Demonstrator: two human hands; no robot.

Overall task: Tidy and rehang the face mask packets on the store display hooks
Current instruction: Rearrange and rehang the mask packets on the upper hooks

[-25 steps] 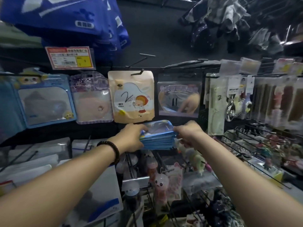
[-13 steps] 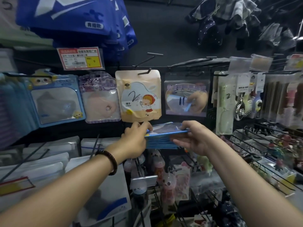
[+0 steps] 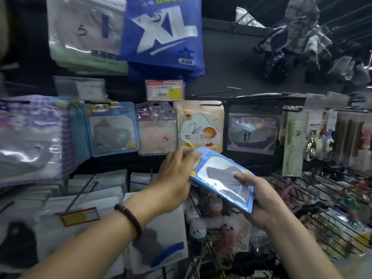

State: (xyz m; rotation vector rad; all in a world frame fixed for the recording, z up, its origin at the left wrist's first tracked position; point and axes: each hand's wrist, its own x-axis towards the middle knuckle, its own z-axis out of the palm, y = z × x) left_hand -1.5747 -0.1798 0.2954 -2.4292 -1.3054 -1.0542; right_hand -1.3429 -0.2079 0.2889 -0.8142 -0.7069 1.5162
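The dark display wall [image 3: 225, 63] carries 2 rows of hanging stock. The largest item, a glossy blue pack marked XL [image 3: 161, 33], hangs top centre. The purple checked packets [image 3: 34, 137] fill the left edge.

In the lower row a blue-bordered packet [image 3: 112, 129], a pink packet [image 3: 157, 129], a beige packet [image 3: 201, 125] and a purple packet [image 3: 251, 131] hang side by side, edges nearly touching. Open room lies below this row and above the wire rack [image 3: 322, 188] on the right.

The stack of blue face mask packets [image 3: 223, 176] sits in that open room, in front of the beige packet's lower edge. The left hand [image 3: 175, 178] pinches its upper left end. The right hand [image 3: 259, 198] grips its lower right end, thumb on the clear window.

0.5 s earlier the stack lay level and edge-on. It is now tilted, with the window face toward the camera, and the view has risen.

The stack is flat, rectangular film with rounded corners. 1 bare wire hook [image 3: 233, 88] projects above the beige packet, beside a price tag [image 3: 165, 90].
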